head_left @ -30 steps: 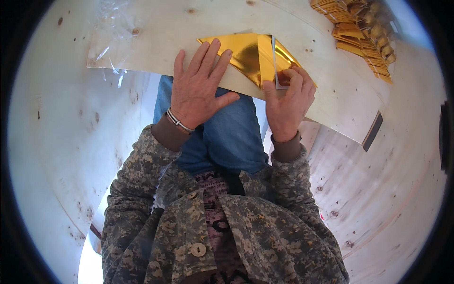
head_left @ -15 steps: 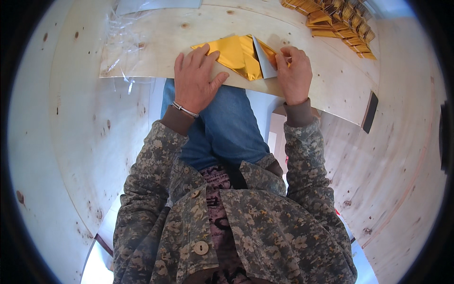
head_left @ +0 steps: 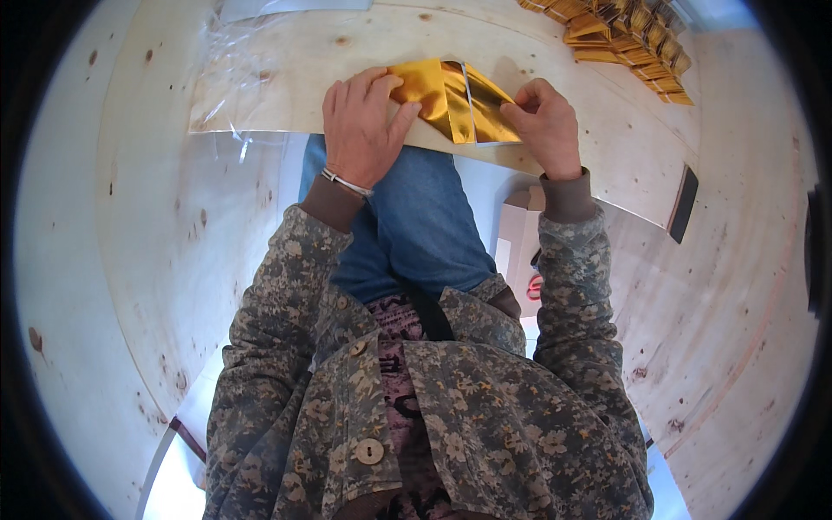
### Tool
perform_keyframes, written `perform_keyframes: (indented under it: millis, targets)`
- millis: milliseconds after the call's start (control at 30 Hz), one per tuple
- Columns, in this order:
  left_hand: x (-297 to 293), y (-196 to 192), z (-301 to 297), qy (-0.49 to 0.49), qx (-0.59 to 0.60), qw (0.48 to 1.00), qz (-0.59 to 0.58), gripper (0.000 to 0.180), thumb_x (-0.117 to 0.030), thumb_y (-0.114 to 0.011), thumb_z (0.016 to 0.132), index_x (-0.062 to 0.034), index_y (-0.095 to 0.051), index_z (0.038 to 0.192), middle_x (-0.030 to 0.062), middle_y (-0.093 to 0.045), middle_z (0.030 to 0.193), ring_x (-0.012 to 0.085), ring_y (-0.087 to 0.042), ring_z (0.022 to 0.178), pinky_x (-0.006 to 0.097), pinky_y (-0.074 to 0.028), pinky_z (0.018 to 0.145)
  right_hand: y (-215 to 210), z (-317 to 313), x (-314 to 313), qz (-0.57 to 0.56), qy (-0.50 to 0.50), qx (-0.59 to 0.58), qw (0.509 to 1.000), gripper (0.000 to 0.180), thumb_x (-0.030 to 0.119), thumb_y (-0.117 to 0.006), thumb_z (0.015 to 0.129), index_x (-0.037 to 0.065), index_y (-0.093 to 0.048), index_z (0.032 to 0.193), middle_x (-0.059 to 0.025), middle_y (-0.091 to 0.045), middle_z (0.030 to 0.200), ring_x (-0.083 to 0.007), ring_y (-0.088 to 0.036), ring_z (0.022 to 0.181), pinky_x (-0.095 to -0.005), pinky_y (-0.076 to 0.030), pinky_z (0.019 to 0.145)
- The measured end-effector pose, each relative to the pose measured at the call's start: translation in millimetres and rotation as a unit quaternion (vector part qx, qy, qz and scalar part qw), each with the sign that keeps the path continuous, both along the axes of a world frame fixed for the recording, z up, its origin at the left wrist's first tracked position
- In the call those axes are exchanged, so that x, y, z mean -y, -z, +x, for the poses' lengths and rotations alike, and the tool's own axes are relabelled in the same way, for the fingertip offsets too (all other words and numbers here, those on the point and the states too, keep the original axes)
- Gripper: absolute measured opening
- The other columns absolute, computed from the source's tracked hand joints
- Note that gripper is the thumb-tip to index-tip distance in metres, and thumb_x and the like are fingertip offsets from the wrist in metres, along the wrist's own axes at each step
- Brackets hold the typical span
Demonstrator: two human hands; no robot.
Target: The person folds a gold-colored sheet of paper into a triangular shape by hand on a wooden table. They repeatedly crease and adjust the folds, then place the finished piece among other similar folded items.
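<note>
A sheet of shiny gold foil paper (head_left: 420, 91), folded into angled panels with a pale edge between them, lies near the front edge of the wooden board. Over its left end, my left hand (head_left: 360, 121) has bent fingers holding the paper against the board, the thumb apart and lying on the foil. My right hand (head_left: 550, 126) pinches the right corner of the paper between thumb and forefinger. The corner under my left palm is hidden.
Stacked folded gold pieces (head_left: 628, 43) sit at the back right of the wooden board (head_left: 303, 52). Crumpled clear plastic (head_left: 230, 78) hangs over the left edge. A dark block (head_left: 683, 204) is at the right corner. Below stand a cardboard box (head_left: 517, 230) and red-handled scissors (head_left: 535, 288).
The right flap of the foil paper has turned over: its silver underside has gone from view and gold shows instead. My right hand has moved slightly right with the corner; my left fingers have curled more.
</note>
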State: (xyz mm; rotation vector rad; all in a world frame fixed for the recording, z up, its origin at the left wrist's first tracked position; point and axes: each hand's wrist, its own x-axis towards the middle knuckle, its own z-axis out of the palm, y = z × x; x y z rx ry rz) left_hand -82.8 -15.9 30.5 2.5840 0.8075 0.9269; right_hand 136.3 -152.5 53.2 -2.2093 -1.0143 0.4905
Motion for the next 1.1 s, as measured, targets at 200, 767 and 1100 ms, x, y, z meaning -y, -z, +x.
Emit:
perform_keyframes:
  millis: [200, 767, 1100]
  targets:
    - [-18, -29, 28, 0.038, 0.033, 0.999, -0.009, 0.035, -0.027, -0.069, 0.088, -0.0082, -0.067, 0.118, 0.0124, -0.066, 0.12, 0.0315, -0.061, 0.11, 0.043, -0.043, 0.099, 3, 10, 3, 0.013, -0.028, -0.1, 0.995, 0.023, 0.018, -0.078, 0.079, 0.002, -0.064, 0.088, -0.0081, -0.067, 0.073, -0.016, -0.062, 0.065, -0.0308, -0.051, 0.062]
    - [-45, -24, 69, 0.145, -0.104, 0.955, -0.239, 0.022, -0.027, -0.064, 0.09, -0.0099, -0.077, 0.095, 0.0102, -0.075, 0.091, 0.0281, -0.071, 0.083, 0.039, -0.057, 0.081, -16, 6, 0, 0.053, -0.082, -0.281, 0.955, 0.016, 0.012, -0.069, 0.095, 0.001, -0.07, 0.106, 0.0024, -0.064, 0.081, -0.0044, -0.053, 0.067, -0.0203, -0.045, 0.059]
    - [-38, -26, 67, 0.131, -0.091, 0.956, -0.246, 0.025, -0.028, -0.061, 0.092, -0.01, -0.077, 0.097, 0.0106, -0.075, 0.092, 0.029, -0.071, 0.084, 0.039, -0.057, 0.081, -12, 8, -3, 0.068, -0.089, -0.226, 0.968, 0.018, 0.015, -0.068, 0.094, -0.002, -0.073, 0.097, 0.0, -0.066, 0.075, -0.0071, -0.055, 0.063, -0.0237, -0.046, 0.057]
